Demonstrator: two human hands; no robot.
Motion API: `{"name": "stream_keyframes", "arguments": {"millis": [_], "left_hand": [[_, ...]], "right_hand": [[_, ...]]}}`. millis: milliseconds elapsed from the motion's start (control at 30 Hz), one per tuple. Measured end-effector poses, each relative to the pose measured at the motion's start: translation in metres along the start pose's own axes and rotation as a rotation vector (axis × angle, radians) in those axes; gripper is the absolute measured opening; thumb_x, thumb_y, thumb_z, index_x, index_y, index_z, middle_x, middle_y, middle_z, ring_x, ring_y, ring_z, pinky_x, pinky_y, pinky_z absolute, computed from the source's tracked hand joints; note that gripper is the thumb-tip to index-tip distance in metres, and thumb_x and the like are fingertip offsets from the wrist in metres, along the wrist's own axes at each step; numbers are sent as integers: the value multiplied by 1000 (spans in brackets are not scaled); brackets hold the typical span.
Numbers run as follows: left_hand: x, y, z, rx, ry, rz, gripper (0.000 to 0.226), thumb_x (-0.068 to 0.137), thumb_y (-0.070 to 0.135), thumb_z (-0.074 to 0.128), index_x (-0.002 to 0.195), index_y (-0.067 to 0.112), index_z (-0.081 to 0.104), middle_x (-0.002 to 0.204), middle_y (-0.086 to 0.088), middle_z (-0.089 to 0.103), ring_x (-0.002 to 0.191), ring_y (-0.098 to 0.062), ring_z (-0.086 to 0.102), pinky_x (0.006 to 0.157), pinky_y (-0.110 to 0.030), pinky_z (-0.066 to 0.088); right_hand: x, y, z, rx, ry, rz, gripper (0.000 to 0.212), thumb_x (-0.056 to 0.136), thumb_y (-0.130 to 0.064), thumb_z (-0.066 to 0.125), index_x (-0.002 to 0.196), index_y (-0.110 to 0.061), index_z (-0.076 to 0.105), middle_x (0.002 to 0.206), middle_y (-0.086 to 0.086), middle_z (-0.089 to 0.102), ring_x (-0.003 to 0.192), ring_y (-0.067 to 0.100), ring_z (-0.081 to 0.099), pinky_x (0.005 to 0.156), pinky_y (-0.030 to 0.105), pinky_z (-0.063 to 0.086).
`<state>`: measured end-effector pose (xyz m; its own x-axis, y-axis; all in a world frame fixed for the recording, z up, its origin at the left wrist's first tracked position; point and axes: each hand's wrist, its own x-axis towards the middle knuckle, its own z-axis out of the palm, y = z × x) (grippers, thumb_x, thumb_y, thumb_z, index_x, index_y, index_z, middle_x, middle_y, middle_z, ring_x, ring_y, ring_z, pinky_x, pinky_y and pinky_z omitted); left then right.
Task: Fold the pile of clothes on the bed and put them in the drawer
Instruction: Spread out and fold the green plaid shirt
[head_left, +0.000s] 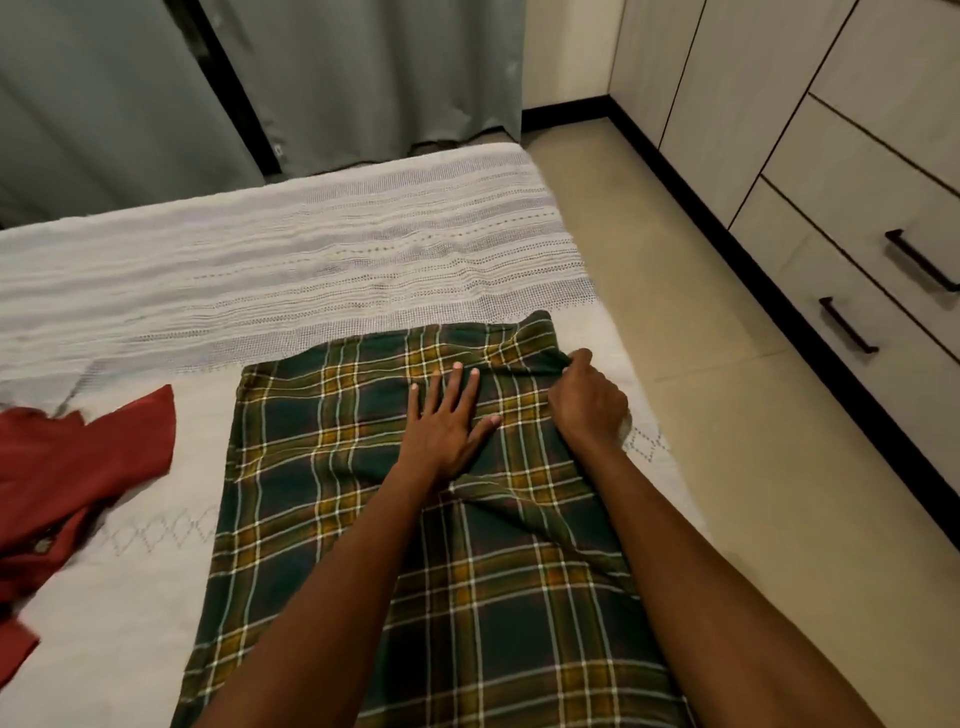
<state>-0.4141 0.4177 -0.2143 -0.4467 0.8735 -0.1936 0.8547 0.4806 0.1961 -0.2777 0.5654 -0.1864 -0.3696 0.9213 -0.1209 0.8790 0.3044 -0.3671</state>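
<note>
Our left hand (448, 421) lies flat, fingers spread, pressing the green plaid cloth (322, 499); just right of it our right hand (587, 400) pinches the cloth's far right corner. Its long axis runs back toward us. Drawers (852, 291) stand closed, contents unseen, right of the bed (291, 270).

Matt woven plaid cloth (363, 519), textured bedspread (260, 270).

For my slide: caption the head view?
Left hand flattens green plaid cloth on white bed; right hand grips its edge.
</note>
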Motion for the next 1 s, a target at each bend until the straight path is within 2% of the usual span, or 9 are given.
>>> {"name": "stream_keyframes", "arguments": {"millis": [67, 200, 300, 367, 467, 567, 733, 900, 1000], "left_hand": [[7, 2, -1, -22, 51, 19, 68, 100, 67, 12, 157, 36, -7, 167, 3, -8, 153, -28, -1, 122, -55, -1], [47, 0, -28, -125, 221, -59, 54, 107, 43, 26, 158, 32, 12, 164, -5, 17, 139, -37, 34, 108, -55, 36], [91, -4, -45, -55, 154, -78, 53, 107, 31, 34, 157, 25, 19, 162, -11, 19, 131, -44, 44, 99, -55, 46], [112, -6, -56, -31, 63, -80, 53, 104, 30, 42, 154, 22, 25, 153, -15, 32, 119, -42, 54, 92, -53, 50], [135, -9, -71, 24, 20, -64, 38, 99, 33, 53, 134, 18, 50, 133, -13, 50, 110, -38, 59, 87, -47, 50], [148, -12, -80, -41, 41, -33, 26, 99, 34, 54, 119, 19, 59, 124, -8, 60, 112, -31, 58, 82, -41, 45], [156, -20, -80, -180, 311, -11, 21, 99, 30, 55, 109, 12, 62, 110, -11, 59, 91, -35, 61, 70, -40, 47], [170, -9, -59, -136, 358, -116, 23, 103, 30, 46, 115, 14, 56, 102, -16, 67, 87, -38, 63, 65, -38, 41], [175, -4, -45, -344, 355, -204, 19, 103, 26, 44, 115, 15, 55, 101, -12, 67, 89, -33, 62, 67, -35, 40]], "right_hand": [[10, -1, 1, 41, 34, -28, 34, 104, -41, 43, 125, -15, 49, 120, 11, 68, 104, 34, 65, 88, 44, 48], [42, -2, -2, 78, 25, -117, 40, 102, -49, 45, 121, -17, 59, 120, 6, 69, 108, 31, 63, 94, 43, 45], [67, -2, -7, 158, -37, -186, 42, 100, -49, 50, 133, -23, 54, 131, 4, 64, 116, 29, 61, 99, 45, 47], [80, -1, -11, 159, -125, -283, 49, 99, -49, 50, 144, -32, 42, 140, 4, 58, 120, 29, 59, 98, 44, 49], [102, -2, -19, 116, -217, -359, 30, 100, -45, 51, 129, -36, 54, 132, 0, 64, 113, 25, 61, 86, 36, 45], [121, -7, -27, 114, -269, -353, 19, 98, -45, 54, 112, -35, 61, 124, -2, 68, 110, 26, 62, 89, 38, 45], [143, -15, -26, 53, -187, -357, 22, 102, -42, 47, 109, -26, 61, 115, 3, 68, 102, 26, 61, 82, 36, 43], [138, -12, 13, -44, -20, -362, 29, 106, -37, 32, 113, -17, 52, 116, 9, 64, 97, 31, 61, 76, 38, 39], [135, -7, 26, -13, 46, -359, 29, 107, -35, 31, 115, -15, 50, 115, 11, 63, 97, 32, 60, 72, 36, 36]]}}
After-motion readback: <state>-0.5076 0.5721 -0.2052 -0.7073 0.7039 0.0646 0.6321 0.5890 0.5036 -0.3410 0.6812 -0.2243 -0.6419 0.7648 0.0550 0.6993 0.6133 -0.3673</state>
